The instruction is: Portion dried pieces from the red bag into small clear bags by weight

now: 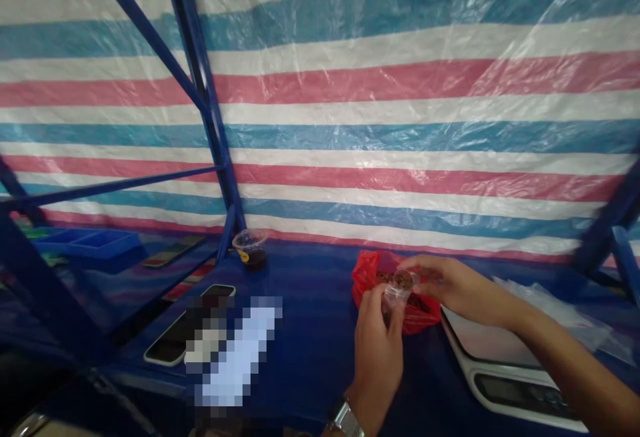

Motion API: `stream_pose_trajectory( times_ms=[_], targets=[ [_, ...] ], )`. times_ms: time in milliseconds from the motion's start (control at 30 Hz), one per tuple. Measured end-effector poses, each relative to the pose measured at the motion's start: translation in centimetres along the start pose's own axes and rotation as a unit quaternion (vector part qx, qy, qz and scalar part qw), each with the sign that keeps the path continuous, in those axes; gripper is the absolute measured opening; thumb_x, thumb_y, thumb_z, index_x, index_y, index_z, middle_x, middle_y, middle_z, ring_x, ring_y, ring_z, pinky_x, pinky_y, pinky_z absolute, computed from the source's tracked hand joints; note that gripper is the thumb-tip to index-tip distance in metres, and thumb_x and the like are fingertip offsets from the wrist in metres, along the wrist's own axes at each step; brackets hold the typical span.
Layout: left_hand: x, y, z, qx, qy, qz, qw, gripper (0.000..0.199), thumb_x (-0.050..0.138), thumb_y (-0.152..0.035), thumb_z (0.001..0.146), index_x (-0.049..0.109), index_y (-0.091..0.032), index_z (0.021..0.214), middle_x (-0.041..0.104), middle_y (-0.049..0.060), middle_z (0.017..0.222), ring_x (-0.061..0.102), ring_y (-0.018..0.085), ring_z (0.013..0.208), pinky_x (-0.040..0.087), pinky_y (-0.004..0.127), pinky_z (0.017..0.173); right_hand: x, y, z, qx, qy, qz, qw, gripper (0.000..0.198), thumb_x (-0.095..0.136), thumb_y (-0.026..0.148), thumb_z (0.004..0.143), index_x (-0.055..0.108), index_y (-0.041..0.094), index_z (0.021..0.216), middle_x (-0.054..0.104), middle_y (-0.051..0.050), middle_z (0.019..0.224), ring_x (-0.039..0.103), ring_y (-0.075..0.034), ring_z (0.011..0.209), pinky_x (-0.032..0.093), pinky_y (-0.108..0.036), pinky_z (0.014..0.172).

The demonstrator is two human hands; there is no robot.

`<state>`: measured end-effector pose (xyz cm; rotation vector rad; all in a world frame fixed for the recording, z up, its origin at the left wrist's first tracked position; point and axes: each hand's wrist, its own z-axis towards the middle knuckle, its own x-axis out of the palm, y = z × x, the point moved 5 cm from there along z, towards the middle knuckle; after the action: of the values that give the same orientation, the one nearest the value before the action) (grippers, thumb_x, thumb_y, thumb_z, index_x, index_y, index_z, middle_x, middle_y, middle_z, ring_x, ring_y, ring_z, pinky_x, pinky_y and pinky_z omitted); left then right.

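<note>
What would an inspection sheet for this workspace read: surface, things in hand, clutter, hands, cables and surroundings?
Surface: dark blue tabletop.
Things in hand: small clear plastic cup with brown contents, held over red plastic bag.
Clutter: white digital scale; clear lidded cup with dark liquid; black-screened phone; blue plastic tray; clear plastic bags.
Hands: left hand, wristwatch on its wrist, and right hand both grip the cup.
Cables: nothing seen.
Surroundings: striped pink, blue and white tarpaulin; blue metal frame.
</note>
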<state>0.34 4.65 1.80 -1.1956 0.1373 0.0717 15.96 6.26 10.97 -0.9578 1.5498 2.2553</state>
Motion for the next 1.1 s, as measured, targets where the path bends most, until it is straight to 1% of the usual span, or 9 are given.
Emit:
stream_pose_trajectory(
  times_ms=[100, 233, 400, 567, 633, 733, 900, 1000, 1100],
  targets=[
    [0.1, -0.2, 0.0, 0.009, 0.014, 0.012, 1.0, 0.028, 0.053, -0.031, 0.103, 0.066, -0.02, 0.125, 0.065, 0.011, 0.119, 0.064, 0.027, 0.113, 0.047, 0.039, 0.102, 0.1, 0.4, -0.1, -0.004, 0.001, -0.032, 0.999, 0.026, 0.063, 0.032, 0.088, 0.075, 0.024, 0.11, 0.081, -0.006, 0.113, 0.076, -0.027, 0.103, 0.056, -0.04, 0.098],
    [0.2, -0.2, 0.1, 0.016, 0.033, 0.011, 0.999, 0.029, 0.054, -0.029, 0.102, 0.065, -0.019, 0.127, 0.062, 0.012, 0.119, 0.063, 0.027, 0.115, 0.046, 0.039, 0.104, 0.3, -0.1, 0.0, 0.01, -0.006, -0.064, 0.998, 0.03, 0.062, 0.026, 0.084, 0.075, 0.024, 0.111, 0.08, -0.006, 0.112, 0.075, -0.027, 0.102, 0.058, -0.039, 0.094],
    [0.3, 0.0, 0.3, 0.016, 0.048, -0.001, 0.999, 0.03, 0.054, -0.03, 0.102, 0.063, -0.019, 0.128, 0.062, 0.012, 0.119, 0.061, 0.027, 0.116, 0.046, 0.04, 0.106, 0.7, -0.3, 0.1, 0.028, 0.002, -0.058, 0.998, 0.03, 0.063, 0.025, 0.083, 0.075, 0.022, 0.111, 0.081, -0.007, 0.109, 0.075, -0.027, 0.099, 0.058, -0.038, 0.092],
    [0.7, -0.1, 0.3, 0.016, 0.057, -0.013, 0.998, 0.035, 0.055, -0.036, 0.102, 0.064, -0.018, 0.131, 0.065, 0.013, 0.122, 0.061, 0.027, 0.119, 0.045, 0.041, 0.109, 0.6, 0.4, 0.1, 0.009, -0.003, -0.064, 0.998, 0.025, 0.064, 0.023, 0.084, 0.076, 0.022, 0.105, 0.08, -0.007, 0.107, 0.074, -0.026, 0.097, 0.058, -0.037, 0.09],
    [0.8, -0.1, 0.4, 0.02, 0.054, -0.023, 0.998, 0.035, 0.052, -0.039, 0.104, 0.066, -0.018, 0.128, 0.067, 0.014, 0.122, 0.062, 0.028, 0.119, 0.045, 0.042, 0.109, 0.5, 0.5, 0.1, -0.001, 0.0, -0.068, 0.998, 0.023, 0.064, 0.022, 0.083, 0.077, 0.023, 0.102, 0.079, -0.006, 0.107, 0.074, -0.026, 0.097, 0.058, -0.037, 0.091],
    [0.9, 0.0, 0.6, 0.014, 0.035, -0.043, 0.998, 0.037, 0.052, -0.042, 0.103, 0.069, -0.017, 0.124, 0.072, 0.014, 0.123, 0.064, 0.029, 0.119, 0.046, 0.043, 0.108, 0.3, 0.4, -0.1, -0.005, -0.003, -0.06, 0.998, 0.026, 0.065, 0.022, 0.083, 0.076, 0.023, 0.106, 0.078, -0.006, 0.11, 0.073, -0.025, 0.1, 0.057, -0.036, 0.091],
    [0.8, 0.4, 0.9, -0.015, 0.02, -0.097, 0.995, 0.041, 0.063, -0.045, 0.098, 0.073, -0.017, 0.125, 0.077, 0.013, 0.121, 0.068, 0.031, 0.117, 0.05, 0.043, 0.107, 0.7, 0.2, -0.2, -0.005, 0.028, -0.056, 0.998, 0.023, 0.061, 0.021, 0.087, 0.074, 0.022, 0.107, 0.078, -0.005, 0.101, 0.073, -0.023, 0.088, 0.057, -0.033, 0.081],
    [0.8, 0.3, 1.0, -0.026, 0.027, -0.126, 0.991, 0.042, 0.065, -0.045, 0.097, 0.073, -0.016, 0.126, 0.078, 0.013, 0.12, 0.07, 0.03, 0.114, 0.053, 0.042, 0.104, 0.8, 0.7, -0.2, -0.025, 0.006, -0.091, 0.995, 0.025, 0.062, 0.017, 0.086, 0.076, 0.022, 0.105, 0.078, -0.006, 0.105, 0.073, -0.024, 0.095, 0.056, -0.034, 0.087],
    [0.8, 0.3, 1.0, -0.026, 0.029, -0.127, 0.991, 0.041, 0.064, -0.042, 0.097, 0.072, -0.016, 0.128, 0.077, 0.014, 0.123, 0.07, 0.031, 0.115, 0.053, 0.042, 0.104, 0.7, 1.2, -0.1, -0.034, -0.023, -0.126, 0.991, 0.029, 0.063, 0.011, 0.082, 0.077, 0.023, 0.105, 0.079, -0.006, 0.109, 0.073, -0.025, 0.101, 0.054, -0.034, 0.092]
  ],
)
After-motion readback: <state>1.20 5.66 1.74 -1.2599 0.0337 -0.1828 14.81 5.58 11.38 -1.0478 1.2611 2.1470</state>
